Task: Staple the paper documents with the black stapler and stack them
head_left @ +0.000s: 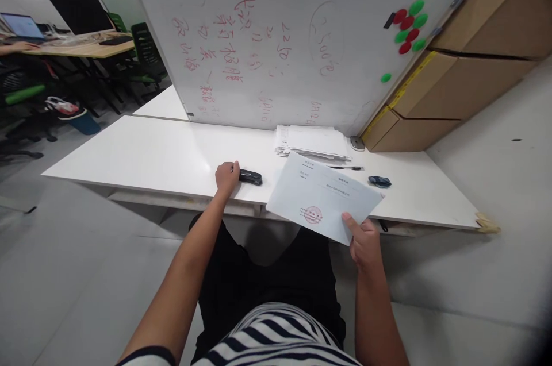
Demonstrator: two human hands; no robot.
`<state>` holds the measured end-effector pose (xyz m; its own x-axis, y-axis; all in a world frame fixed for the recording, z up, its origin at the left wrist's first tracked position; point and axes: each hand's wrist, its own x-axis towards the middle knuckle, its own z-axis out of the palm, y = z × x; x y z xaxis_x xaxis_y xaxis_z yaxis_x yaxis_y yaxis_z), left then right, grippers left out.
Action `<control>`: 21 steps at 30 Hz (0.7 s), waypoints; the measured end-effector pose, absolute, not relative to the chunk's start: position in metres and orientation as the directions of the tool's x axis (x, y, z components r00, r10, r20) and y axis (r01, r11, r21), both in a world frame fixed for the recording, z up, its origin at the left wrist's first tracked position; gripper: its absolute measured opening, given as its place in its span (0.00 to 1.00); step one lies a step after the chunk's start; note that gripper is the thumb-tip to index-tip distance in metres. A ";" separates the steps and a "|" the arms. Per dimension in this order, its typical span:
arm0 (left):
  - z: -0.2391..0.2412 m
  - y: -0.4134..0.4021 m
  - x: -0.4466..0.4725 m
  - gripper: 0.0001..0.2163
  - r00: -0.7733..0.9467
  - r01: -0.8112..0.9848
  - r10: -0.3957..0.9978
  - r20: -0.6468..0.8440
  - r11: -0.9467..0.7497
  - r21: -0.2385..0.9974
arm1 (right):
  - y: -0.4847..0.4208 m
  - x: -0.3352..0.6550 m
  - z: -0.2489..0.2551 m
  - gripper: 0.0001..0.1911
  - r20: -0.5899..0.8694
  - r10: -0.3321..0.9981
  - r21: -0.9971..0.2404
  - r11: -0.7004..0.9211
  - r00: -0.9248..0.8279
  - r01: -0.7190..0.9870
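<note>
My left hand (227, 178) is closed around one end of a black stapler (250, 177) at the front of the white desk (142, 145). In my right hand (364, 239) is a sheet of paper (323, 193) with printed lines and a round red stamp, pinched by its near right corner with the thumb on top. The sheet is tilted over the desk's front edge. Behind it lies a stack of papers (314, 141). A black pen (347, 168) rests between stack and sheet, and a small dark object (380, 181) I cannot make out sits to the right.
A whiteboard (276, 56) with red writing and round magnets stands along the back of the desk. Cardboard boxes (431, 87) are piled at the right. Far left, another person's hand (21, 47) rests by a laptop (21, 26).
</note>
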<state>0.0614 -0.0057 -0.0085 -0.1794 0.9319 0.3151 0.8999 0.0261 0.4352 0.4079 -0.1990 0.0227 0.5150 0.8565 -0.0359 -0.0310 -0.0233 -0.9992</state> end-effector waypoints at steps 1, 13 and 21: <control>-0.009 -0.005 0.061 0.22 -0.182 0.898 0.934 0.309 0.030 0.438 | -0.200 0.411 0.021 0.26 -0.025 0.855 -0.999 -0.045 0.519 0.026; -0.011 -0.003 0.060 0.22 -0.173 0.891 0.939 0.298 0.020 0.453 | -0.207 0.415 -0.003 0.27 -0.069 0.836 -0.968 -0.188 0.544 0.165; -0.011 -0.001 0.060 0.21 -0.171 0.895 0.941 0.291 0.024 0.446 | -0.200 0.417 -0.009 0.28 -0.084 0.823 -0.980 -0.172 0.562 0.105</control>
<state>0.0600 -0.0014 -0.0113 -0.1707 0.9413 0.2914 0.8949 0.0243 0.4456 0.4172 -0.2002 -0.0088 0.5623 0.8226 -0.0841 0.1049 -0.1719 -0.9795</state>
